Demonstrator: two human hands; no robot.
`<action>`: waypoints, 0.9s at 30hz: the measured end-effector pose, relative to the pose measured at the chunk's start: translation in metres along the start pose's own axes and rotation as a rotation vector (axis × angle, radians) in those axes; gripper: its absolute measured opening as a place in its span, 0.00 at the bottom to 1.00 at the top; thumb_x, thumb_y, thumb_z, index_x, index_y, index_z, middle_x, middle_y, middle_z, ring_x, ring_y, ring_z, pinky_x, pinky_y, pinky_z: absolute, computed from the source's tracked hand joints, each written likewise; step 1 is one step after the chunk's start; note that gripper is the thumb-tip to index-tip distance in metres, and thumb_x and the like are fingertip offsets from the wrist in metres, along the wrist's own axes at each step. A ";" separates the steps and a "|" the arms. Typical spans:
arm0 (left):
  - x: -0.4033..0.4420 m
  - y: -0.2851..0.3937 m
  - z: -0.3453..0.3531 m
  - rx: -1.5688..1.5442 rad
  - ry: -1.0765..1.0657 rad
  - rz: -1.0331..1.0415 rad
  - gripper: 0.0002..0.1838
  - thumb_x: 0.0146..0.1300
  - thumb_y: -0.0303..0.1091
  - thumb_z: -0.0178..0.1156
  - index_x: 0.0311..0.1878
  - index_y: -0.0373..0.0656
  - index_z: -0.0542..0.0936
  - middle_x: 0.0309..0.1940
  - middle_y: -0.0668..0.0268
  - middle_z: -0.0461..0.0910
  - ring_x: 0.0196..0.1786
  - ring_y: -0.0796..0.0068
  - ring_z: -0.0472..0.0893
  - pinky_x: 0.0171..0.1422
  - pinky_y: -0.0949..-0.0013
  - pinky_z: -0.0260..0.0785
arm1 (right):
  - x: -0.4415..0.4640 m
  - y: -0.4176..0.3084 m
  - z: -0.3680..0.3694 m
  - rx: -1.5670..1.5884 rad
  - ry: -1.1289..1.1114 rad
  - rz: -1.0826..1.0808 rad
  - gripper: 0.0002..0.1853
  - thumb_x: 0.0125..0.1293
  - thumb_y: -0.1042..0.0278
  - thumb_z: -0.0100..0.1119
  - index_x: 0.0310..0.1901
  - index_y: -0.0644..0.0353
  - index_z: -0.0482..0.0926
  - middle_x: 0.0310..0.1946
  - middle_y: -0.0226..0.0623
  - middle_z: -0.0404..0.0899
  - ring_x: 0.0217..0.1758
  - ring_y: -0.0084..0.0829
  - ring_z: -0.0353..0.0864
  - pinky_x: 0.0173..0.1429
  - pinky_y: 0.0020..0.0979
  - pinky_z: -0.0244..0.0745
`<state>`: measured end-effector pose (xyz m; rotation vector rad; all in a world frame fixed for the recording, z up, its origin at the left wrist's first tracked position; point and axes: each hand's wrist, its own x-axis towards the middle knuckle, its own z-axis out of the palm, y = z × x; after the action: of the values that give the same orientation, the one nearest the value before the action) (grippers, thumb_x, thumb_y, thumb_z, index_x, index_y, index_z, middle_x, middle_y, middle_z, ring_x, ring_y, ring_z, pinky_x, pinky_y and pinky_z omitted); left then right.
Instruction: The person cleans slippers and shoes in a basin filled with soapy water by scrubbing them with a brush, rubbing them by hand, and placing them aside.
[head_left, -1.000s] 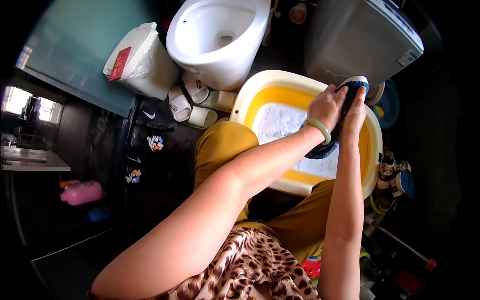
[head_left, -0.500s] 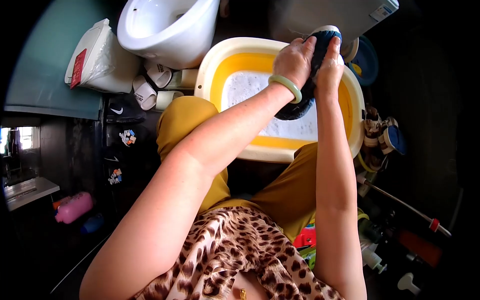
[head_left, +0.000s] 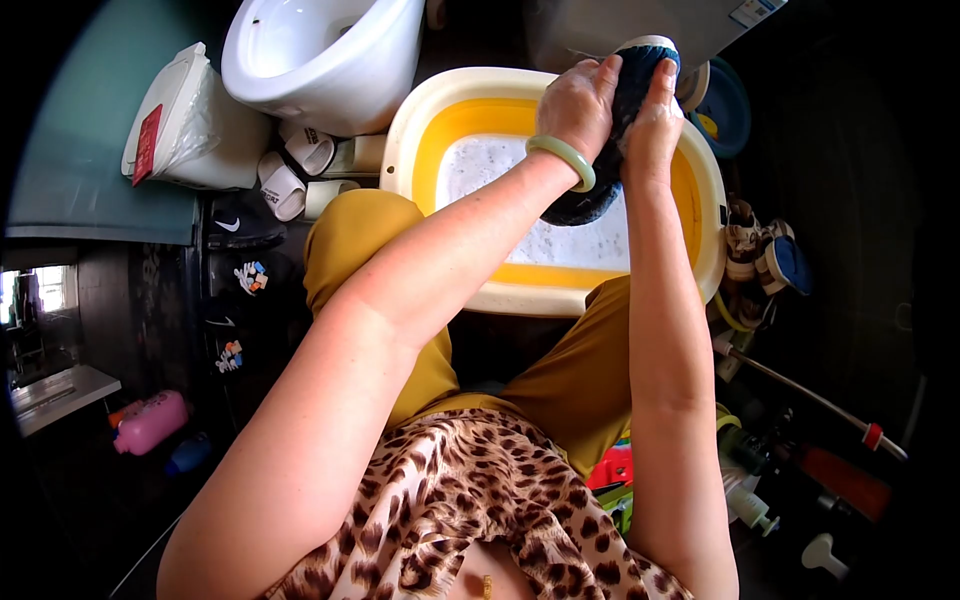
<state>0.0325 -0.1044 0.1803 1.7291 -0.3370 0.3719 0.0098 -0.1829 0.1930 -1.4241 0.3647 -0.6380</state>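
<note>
Both of my hands grip a wet, dark blue cloth (head_left: 630, 88) above the far side of a cream and yellow wash basin (head_left: 458, 120). My left hand (head_left: 578, 108), with a pale green bangle (head_left: 562, 160) at the wrist, closes on its left side. Along the right side my right hand (head_left: 652, 142) presses, thumb and fingers wrapped round it. White lather coats both hands. The cloth's upper end shows a white edge; its lower part hangs behind my left wrist, close over the sudsy water (head_left: 560, 248). My palms hide the middle.
A toilet (head_left: 325, 75) and a lidded bin (head_left: 195, 125) stand left of the basin, with white slippers (head_left: 284, 190) nearby. Shoes (head_left: 775, 255) and a metal pole (head_left: 815, 397) lie at right. A blue basin (head_left: 728, 110) sits behind, and a pink bottle (head_left: 152, 422) lies at left.
My hands and the cloth have shifted slightly up and left in view. The whole scene has also slid a little up and left. The grip stays the same.
</note>
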 end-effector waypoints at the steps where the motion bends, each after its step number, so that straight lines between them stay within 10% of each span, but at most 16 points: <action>1: 0.000 0.000 -0.001 0.000 -0.001 0.002 0.33 0.69 0.60 0.38 0.39 0.38 0.80 0.39 0.50 0.81 0.45 0.47 0.78 0.52 0.58 0.70 | 0.001 0.001 0.001 0.001 0.001 -0.001 0.35 0.66 0.37 0.45 0.54 0.66 0.72 0.47 0.39 0.77 0.50 0.29 0.75 0.59 0.27 0.69; 9: 0.019 -0.009 -0.017 0.006 0.209 -0.259 0.29 0.69 0.57 0.42 0.41 0.36 0.78 0.40 0.51 0.80 0.46 0.51 0.79 0.55 0.61 0.71 | -0.013 0.006 -0.007 -0.282 -0.090 0.000 0.40 0.61 0.41 0.57 0.62 0.67 0.61 0.52 0.47 0.72 0.56 0.32 0.71 0.62 0.30 0.63; 11: 0.025 -0.005 -0.022 -0.005 0.219 -0.247 0.29 0.69 0.56 0.42 0.43 0.36 0.77 0.40 0.52 0.80 0.45 0.52 0.79 0.56 0.62 0.71 | -0.025 0.001 -0.010 -0.398 -0.213 0.132 0.49 0.56 0.26 0.47 0.70 0.53 0.50 0.71 0.49 0.48 0.76 0.44 0.42 0.75 0.45 0.40; 18: 0.031 -0.021 -0.006 -0.149 -0.038 -0.165 0.30 0.67 0.58 0.46 0.45 0.32 0.71 0.38 0.45 0.78 0.43 0.48 0.78 0.50 0.60 0.71 | -0.029 -0.013 -0.016 -0.072 -0.005 0.197 0.38 0.65 0.49 0.54 0.68 0.64 0.54 0.66 0.43 0.61 0.71 0.36 0.58 0.72 0.29 0.51; 27: 0.000 -0.022 -0.017 -0.133 -0.157 -0.275 0.38 0.62 0.62 0.50 0.50 0.27 0.72 0.46 0.38 0.76 0.51 0.42 0.75 0.57 0.57 0.67 | -0.021 -0.015 -0.020 0.005 0.005 0.216 0.41 0.61 0.42 0.56 0.69 0.58 0.54 0.69 0.41 0.55 0.73 0.38 0.52 0.73 0.37 0.49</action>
<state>0.0408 -0.0840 0.1635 1.6502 -0.2272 0.0136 -0.0211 -0.1863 0.2024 -1.3565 0.5125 -0.4659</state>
